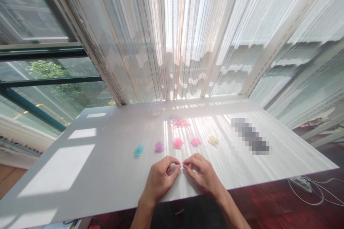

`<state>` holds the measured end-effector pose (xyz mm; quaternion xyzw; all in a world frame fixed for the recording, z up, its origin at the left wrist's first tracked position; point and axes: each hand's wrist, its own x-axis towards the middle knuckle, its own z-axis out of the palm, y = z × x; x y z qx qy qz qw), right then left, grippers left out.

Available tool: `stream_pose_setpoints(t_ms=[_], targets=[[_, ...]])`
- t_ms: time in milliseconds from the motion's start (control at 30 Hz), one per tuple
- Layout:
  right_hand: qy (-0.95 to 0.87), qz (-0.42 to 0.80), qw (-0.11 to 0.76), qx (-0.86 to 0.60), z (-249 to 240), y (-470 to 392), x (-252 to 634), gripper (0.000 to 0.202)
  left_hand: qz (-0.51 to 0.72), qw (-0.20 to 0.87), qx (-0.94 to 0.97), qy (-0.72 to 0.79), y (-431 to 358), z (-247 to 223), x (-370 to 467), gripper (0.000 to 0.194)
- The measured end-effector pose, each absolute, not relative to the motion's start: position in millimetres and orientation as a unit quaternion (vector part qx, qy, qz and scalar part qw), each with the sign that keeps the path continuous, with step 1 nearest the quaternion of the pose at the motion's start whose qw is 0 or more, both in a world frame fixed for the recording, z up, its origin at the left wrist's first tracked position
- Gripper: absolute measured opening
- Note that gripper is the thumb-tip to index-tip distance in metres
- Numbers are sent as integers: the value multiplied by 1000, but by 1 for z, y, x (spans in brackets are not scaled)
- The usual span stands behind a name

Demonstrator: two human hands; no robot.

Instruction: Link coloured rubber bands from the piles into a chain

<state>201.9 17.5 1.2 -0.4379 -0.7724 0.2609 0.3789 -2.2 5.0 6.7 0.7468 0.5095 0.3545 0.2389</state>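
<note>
Left hand: down near the close edge of the white counter, thumb and forefinger pinched with basically no gap, on one side of a tiny pale strand.
Right hand: mirrors the left, fingers pinched on the other side of that same strand, fingertips almost meeting the left ones.
Tiny strand: right between the two sets of fingertips, just above the counter; way too small to make out its shape, sorry.
Colour row: five little heaps of thin loops or strands in front of the hands, left to right: teal heap, purple heap, coral heap, pink heap, pale yellow heap. None of them touch each other.
Mixed pile: bigger, messier, mostly pink and coral with some bluish bits, lying behind the row.
Clear container: see-through, near the far edge, a bit left of the mixed pile.
Pixelated patch: right side of the counter, dark thing, totally censored, can't tell what.
Background: striped sheer curtain behind the counter, window to the left, white cables on the reddish floor.
</note>
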Motion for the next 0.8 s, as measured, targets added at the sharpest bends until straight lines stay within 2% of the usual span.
stream_pose_setpoints(t_ms=[433,800], targets=[[-774,250,372,-447,2,18,201,14,366,228,752,498,5,9,-2,12],[-772,272,400,-413,-1,18,203,12,360,231,753,500,5,7,-2,15]])
